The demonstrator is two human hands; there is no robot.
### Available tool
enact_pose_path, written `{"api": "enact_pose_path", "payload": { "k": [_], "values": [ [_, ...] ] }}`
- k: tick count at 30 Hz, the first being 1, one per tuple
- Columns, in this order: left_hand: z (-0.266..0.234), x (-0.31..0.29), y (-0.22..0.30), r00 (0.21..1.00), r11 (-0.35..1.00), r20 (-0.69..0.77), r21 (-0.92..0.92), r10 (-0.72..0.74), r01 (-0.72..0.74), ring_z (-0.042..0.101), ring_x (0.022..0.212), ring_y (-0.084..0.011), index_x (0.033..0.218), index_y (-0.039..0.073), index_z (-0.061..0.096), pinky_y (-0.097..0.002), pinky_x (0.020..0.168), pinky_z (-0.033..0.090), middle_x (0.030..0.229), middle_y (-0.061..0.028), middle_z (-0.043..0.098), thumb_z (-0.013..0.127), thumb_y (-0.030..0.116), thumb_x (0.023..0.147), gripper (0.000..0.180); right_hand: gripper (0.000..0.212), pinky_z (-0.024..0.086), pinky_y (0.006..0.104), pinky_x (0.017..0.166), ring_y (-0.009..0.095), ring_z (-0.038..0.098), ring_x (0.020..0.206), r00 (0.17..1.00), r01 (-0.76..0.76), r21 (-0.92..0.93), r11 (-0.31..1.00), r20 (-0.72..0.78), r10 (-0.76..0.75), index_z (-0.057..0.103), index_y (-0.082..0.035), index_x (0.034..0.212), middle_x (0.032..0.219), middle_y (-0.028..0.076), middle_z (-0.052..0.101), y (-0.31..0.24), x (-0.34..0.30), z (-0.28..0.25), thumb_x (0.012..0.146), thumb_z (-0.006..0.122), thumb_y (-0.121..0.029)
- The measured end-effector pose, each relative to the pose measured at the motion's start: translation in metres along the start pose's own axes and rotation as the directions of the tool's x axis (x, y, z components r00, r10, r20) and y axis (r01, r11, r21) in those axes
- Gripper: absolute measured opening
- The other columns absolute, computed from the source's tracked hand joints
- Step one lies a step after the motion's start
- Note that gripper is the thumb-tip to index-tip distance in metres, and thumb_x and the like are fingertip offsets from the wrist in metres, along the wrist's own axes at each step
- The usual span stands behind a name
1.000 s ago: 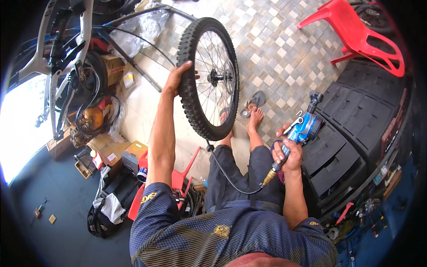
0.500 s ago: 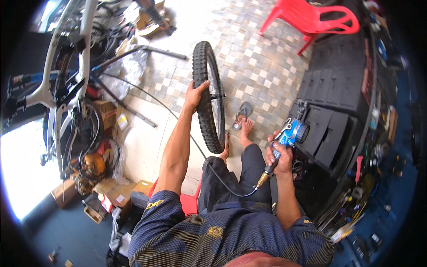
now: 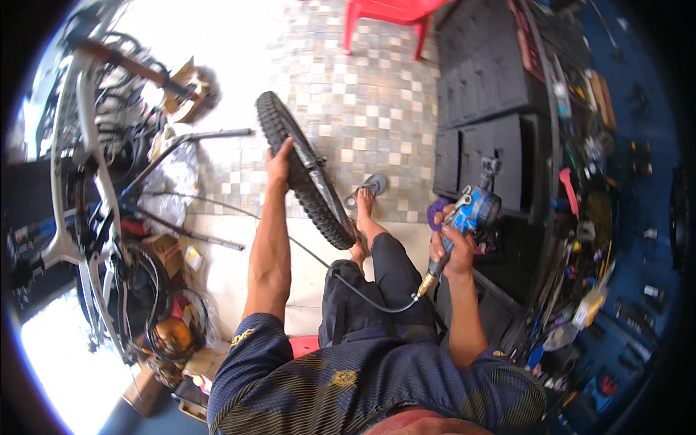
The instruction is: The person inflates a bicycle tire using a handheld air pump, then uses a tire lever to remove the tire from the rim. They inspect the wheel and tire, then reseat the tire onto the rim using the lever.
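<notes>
My left hand [image 3: 278,165] grips a bicycle wheel [image 3: 308,199] by its black knobby tyre, thumb on the near side and the other fingers hidden behind. The wheel stands tilted, its top leaning left and its lower edge close to my feet. My right hand [image 3: 455,250] is wrapped round the dark handle of a blue air gun [image 3: 475,210], which has a round black end and a silver lever. From the brass fitting [image 3: 428,283] below the handle, a dark air hose [image 3: 351,285] loops across my lap and runs off to the left. The gun is apart from the wheel.
At the left a white bicycle frame [image 3: 64,181] stands beside black stand legs [image 3: 181,228] on the floor. Black cabinets [image 3: 478,87] line the right, with a tool-strewn bench behind. A red plastic chair [image 3: 391,9] stands at the far side. A purple thing [image 3: 436,210] shows beside my right hand.
The wheel has tipped over to the left, my left hand moving with it. My view has turned, shifting chair and cabinets leftward. Both hands keep their holds.
</notes>
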State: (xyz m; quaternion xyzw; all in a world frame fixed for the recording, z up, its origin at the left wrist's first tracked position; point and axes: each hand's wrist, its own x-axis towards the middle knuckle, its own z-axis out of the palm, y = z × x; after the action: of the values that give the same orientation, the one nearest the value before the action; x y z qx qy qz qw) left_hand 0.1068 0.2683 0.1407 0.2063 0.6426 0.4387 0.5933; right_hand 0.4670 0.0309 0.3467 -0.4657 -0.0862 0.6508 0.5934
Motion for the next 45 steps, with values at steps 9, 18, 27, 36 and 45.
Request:
{"api": "enact_pose_path", "payload": {
  "k": [9, 18, 27, 36, 45],
  "values": [
    [0.033, -0.010, 0.004, 0.996, 0.992, 0.081, -0.123, -0.021, 0.031, 0.068, 0.094, -0.0288, 0.130, -0.001, 0.056, -0.0422, 0.085, 0.058, 0.113, -0.0150, 0.066, 0.080, 0.042, 0.083, 0.068, 0.024, 0.039, 0.0265, 0.037, 0.010, 0.050, 0.044, 0.698, 0.331, -0.504, 0.798, -0.438, -0.566, 0.052, -0.003, 0.116, 0.089, 0.004, 0.061, -0.055, 0.045, -0.092, 0.094, 0.062, -0.006],
    [0.055, 0.038, -0.008, 0.989, 0.930, 0.116, -0.345, -0.092, 0.126, 0.062, 0.113, -0.0364, 0.139, 0.004, 0.049, -0.0543, 0.096, 0.053, 0.133, -0.0161, 0.059, 0.068, 0.052, 0.089, 0.072, 0.032, 0.042, 0.0277, 0.046, 0.009, 0.048, 0.053, 0.357, 0.609, -0.338, 0.717, -0.691, -0.628, 0.054, -0.009, 0.121, 0.087, 0.002, 0.058, -0.073, 0.046, -0.196, 0.092, 0.060, 0.002],
    [0.101, -0.022, -0.050, 0.766, 0.972, -0.636, -0.114, 0.089, -0.207, 0.059, 0.107, -0.0283, 0.136, -0.004, 0.048, -0.0412, 0.094, 0.049, 0.124, -0.0205, 0.060, 0.079, 0.050, 0.082, 0.083, 0.031, 0.043, 0.0277, 0.052, 0.010, 0.048, 0.057, 0.703, 0.517, -0.598, 0.612, -0.112, -0.703, 0.045, -0.003, 0.124, 0.100, 0.007, 0.054, -0.042, 0.028, -0.180, 0.094, 0.053, 0.002],
    [0.095, -0.116, -0.068, 0.865, 0.982, -0.484, -0.056, 0.129, -0.178, 0.059, 0.117, -0.0287, 0.148, -0.004, 0.034, -0.0378, 0.102, 0.046, 0.131, -0.0220, 0.058, 0.082, 0.049, 0.079, 0.099, 0.024, 0.048, 0.0300, 0.074, 0.014, 0.059, 0.075, 0.834, 0.268, -0.637, 0.723, 0.529, 0.158, 0.054, -0.003, 0.122, 0.091, 0.003, 0.059, 0.058, 0.093, -0.017, 0.101, 0.057, -0.014],
    [0.052, -0.064, -0.142, 0.942, 0.913, -0.123, -0.234, 0.313, -0.334, 0.060, 0.111, -0.0225, 0.143, 0.001, 0.045, -0.0374, 0.097, 0.047, 0.124, -0.0172, 0.063, 0.050, 0.052, 0.102, 0.066, 0.049, 0.043, 0.0418, 0.102, 0.031, 0.058, 0.122, 0.767, 0.527, -0.658, 0.537, 0.641, 0.032, 0.054, 0.001, 0.135, 0.133, 0.019, 0.060, 0.192, 0.134, 0.103, 0.101, 0.058, -0.033]
  ]
}}
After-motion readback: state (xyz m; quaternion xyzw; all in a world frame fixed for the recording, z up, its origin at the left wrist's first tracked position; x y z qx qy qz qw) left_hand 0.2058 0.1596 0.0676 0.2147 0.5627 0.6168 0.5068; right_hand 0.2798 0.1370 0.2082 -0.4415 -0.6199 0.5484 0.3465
